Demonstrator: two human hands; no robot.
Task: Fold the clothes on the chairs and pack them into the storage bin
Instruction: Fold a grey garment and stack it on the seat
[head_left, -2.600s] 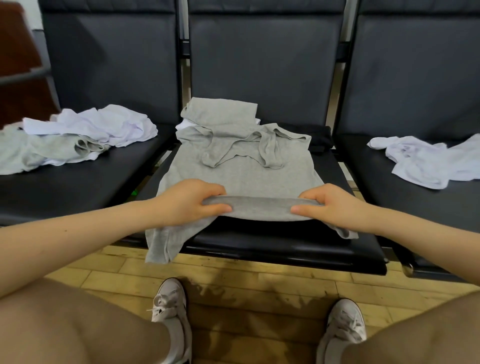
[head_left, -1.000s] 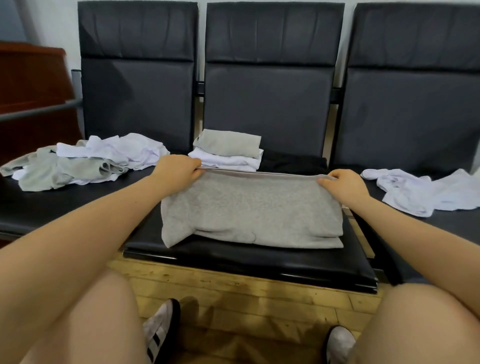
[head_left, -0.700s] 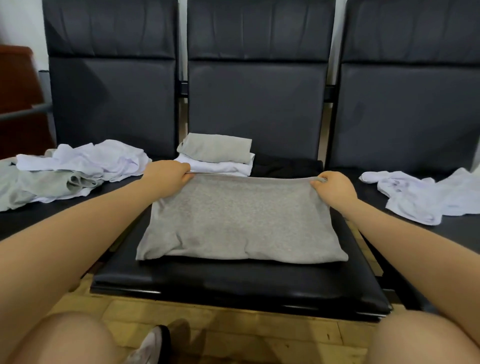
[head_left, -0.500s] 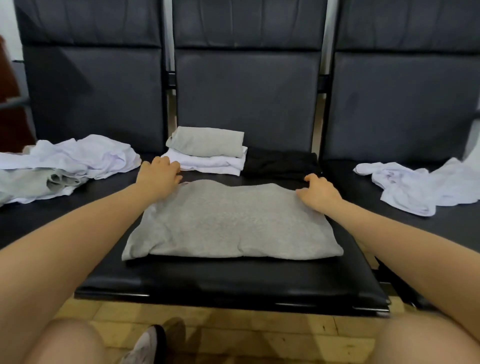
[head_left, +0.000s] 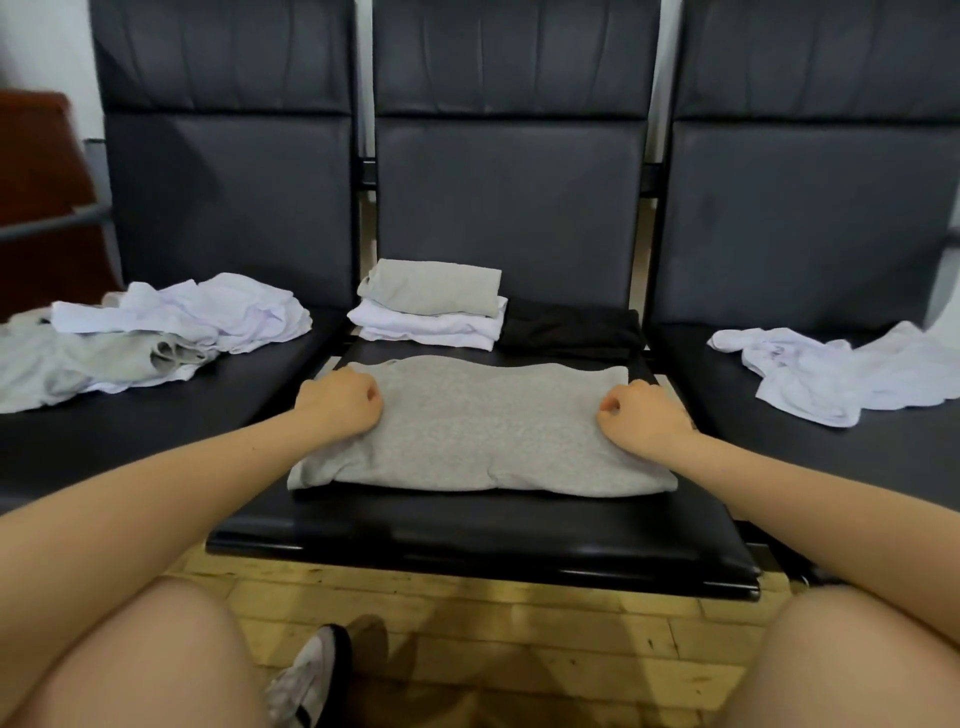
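On the middle chair, the left hand at 9 o'clock and the right hand at 3 o'clock rest on the side edges of the folded grey garment, each grip curled, though whether cloth is pinched cannot be told.

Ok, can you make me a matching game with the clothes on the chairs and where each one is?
Things:
1. folded grey garment
2. black folded garment
3. crumpled white garment
4. mixed white and grey pile

Places:
A. left chair
B. right chair
C. middle chair, front, between both hands
D. middle chair, back, beside the small folded stack

Pairs: 1-C, 2-D, 3-B, 4-A
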